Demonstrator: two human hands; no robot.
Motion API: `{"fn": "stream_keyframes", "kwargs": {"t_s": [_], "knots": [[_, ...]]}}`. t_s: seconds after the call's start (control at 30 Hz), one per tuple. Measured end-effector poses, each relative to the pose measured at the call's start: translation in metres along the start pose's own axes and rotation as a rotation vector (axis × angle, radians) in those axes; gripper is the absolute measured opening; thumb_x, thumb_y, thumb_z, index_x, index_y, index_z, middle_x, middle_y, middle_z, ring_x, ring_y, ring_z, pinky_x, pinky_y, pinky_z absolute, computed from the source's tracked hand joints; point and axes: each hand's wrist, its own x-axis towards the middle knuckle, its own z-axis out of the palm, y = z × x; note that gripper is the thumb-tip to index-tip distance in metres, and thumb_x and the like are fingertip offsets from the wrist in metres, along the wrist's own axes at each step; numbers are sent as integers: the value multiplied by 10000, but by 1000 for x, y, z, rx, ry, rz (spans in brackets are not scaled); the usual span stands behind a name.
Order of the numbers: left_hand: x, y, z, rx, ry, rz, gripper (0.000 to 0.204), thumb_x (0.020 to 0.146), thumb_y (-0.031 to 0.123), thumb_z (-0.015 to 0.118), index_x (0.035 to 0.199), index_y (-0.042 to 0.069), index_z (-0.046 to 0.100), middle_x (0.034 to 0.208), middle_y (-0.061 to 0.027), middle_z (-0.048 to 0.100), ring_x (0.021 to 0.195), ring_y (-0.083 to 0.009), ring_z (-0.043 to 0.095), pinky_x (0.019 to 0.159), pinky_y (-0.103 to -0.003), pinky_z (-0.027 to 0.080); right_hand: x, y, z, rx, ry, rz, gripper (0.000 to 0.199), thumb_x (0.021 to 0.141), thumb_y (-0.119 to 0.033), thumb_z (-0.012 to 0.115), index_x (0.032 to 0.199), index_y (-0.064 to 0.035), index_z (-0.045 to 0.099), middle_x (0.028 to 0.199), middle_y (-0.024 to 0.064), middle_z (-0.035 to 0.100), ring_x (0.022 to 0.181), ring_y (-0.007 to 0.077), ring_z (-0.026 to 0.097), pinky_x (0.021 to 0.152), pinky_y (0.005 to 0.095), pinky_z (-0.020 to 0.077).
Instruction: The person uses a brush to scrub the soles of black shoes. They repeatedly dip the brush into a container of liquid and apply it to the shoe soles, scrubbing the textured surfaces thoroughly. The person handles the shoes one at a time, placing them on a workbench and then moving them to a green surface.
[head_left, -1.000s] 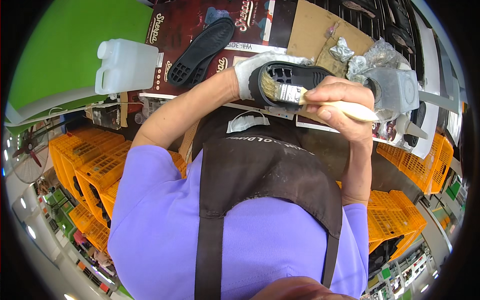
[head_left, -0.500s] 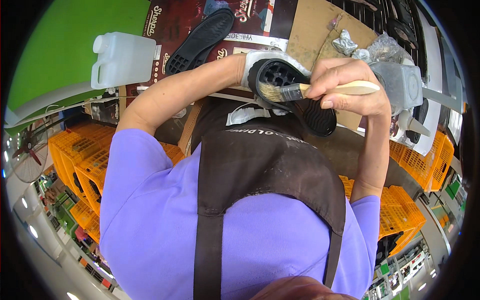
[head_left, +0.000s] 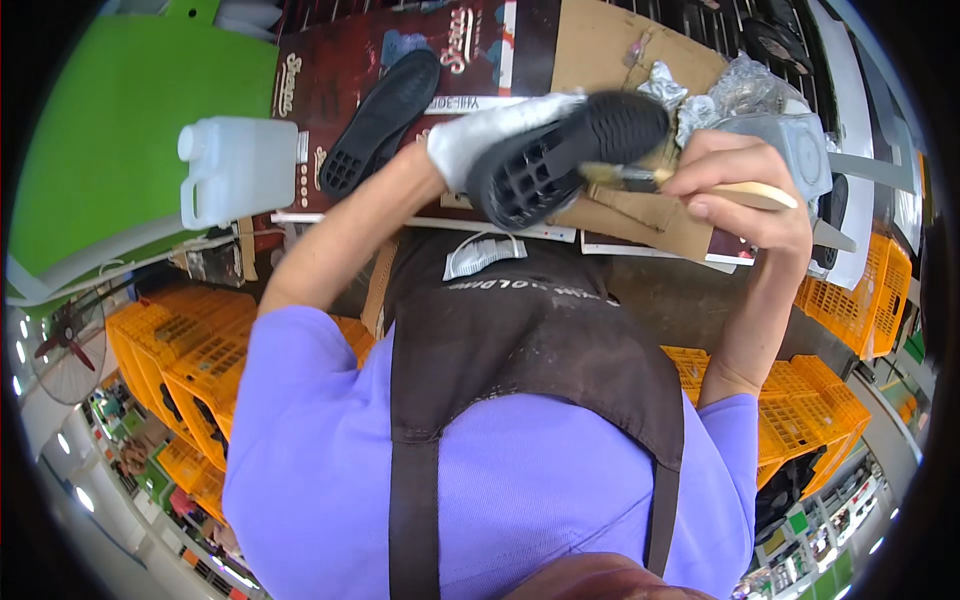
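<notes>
Left hand [head_left: 480, 135], in a white glove, is closed around one end of the black shoe sole [head_left: 560, 160], held up over the cardboard-covered bench [head_left: 610, 40]. Right hand [head_left: 745, 185] pinches a wooden-handled brush [head_left: 690, 185], bristles at the sole. I judge the sole light, flexible, possibly tacky; hold by the rim.

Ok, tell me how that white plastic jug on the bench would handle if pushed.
The white jug lies on its flat side, so it probably slides rather than rolls. Its boxy moulded walls look stiff. Whether it is full or empty cannot be told, so its weight is uncertain.
</notes>
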Motion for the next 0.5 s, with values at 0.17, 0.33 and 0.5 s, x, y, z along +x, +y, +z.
{"fn": "stream_keyframes", "kwargs": {"t_s": [0.17, 0.33, 0.5], "knots": [[-2, -15, 26, 627, 253, 807, 430, 913, 300, 487, 1227, 10, 436, 1210, -100, 482, 1115, -157, 465, 974, -317, 381, -11, 12, 26, 299, 666, -334, 283, 822, -177, 608, 964, 68, 612, 765, 149, 601, 613, 134, 570, 518, 207, 463], [10, -32, 14, 772, 405, 806, 273, 860, 78, 573, 1115, -17, 549, 1113, -95, 591, 999, -183, 573, 880, -295, 478, -3, 5, 73, 63, 1012, -446, 257, 842, -172, 608, 930, 69, 613, 696, 144, 620, 563, 165, 603, 502, 236, 487], [15, -24, 36, 1048, 572, 914, 500, 765, 162, 716, 1187, 47, 476, 1147, -81, 539, 1044, -178, 511, 898, -309, 424, 16, 1, 88, -402, 1052, -394, 188, 741, -50, 678, 871, 72, 619, 756, 165, 654, 578, 222, 620, 522, 278, 492]]}}
